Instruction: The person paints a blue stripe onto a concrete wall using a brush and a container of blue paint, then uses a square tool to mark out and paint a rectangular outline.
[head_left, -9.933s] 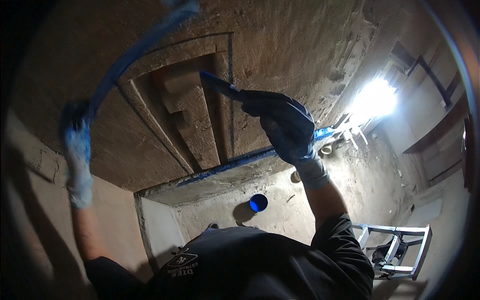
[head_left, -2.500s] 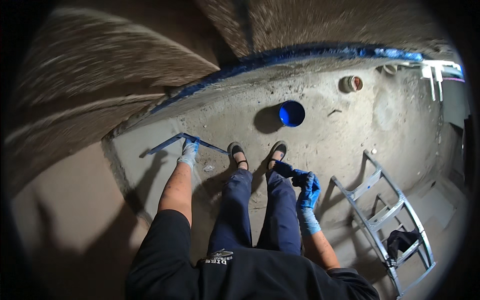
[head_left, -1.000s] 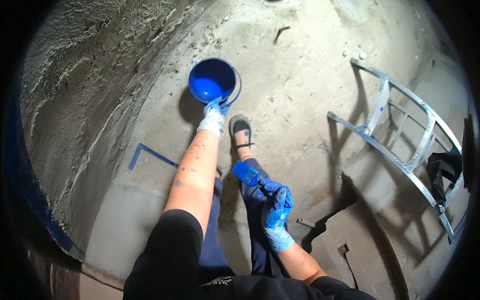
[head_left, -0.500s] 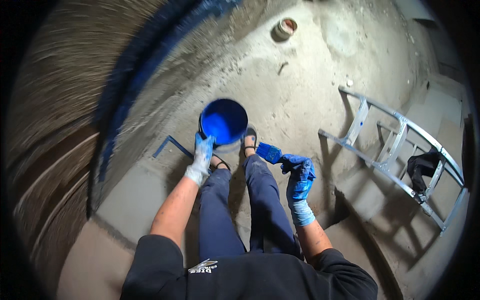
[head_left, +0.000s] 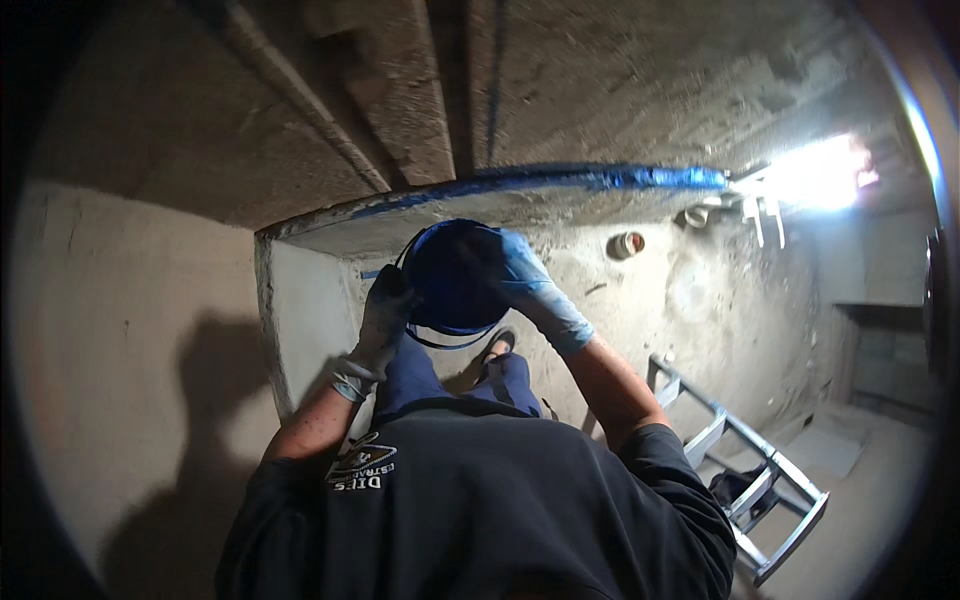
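Note:
A blue paint bucket (head_left: 450, 300) is held up in front of my body, its mouth facing me and its inside in deep shadow. My left hand (head_left: 383, 318), in a paint-stained glove, is closed on the bucket's left rim. Across the right rim reaches my right hand (head_left: 532, 288), in a light blue glove smeared with paint, its fingers going into the dark inside. The paintbrush seen in that hand a moment earlier is hidden there now. A thin handle loop hangs under the bucket.
Beyond the bucket runs a wall ledge with a blue-painted edge (head_left: 640, 178). A small tub (head_left: 626, 245) stands on the rough floor. To the right is a metal ladder (head_left: 745, 440) with dark cloth on it. A bright lamp (head_left: 820, 172) glares at far right.
My view has swung toward the wall. My right hand has moved from beside my leg, where it held the blue-bristled paintbrush, to the bucket's mouth. My left hand keeps the bucket.

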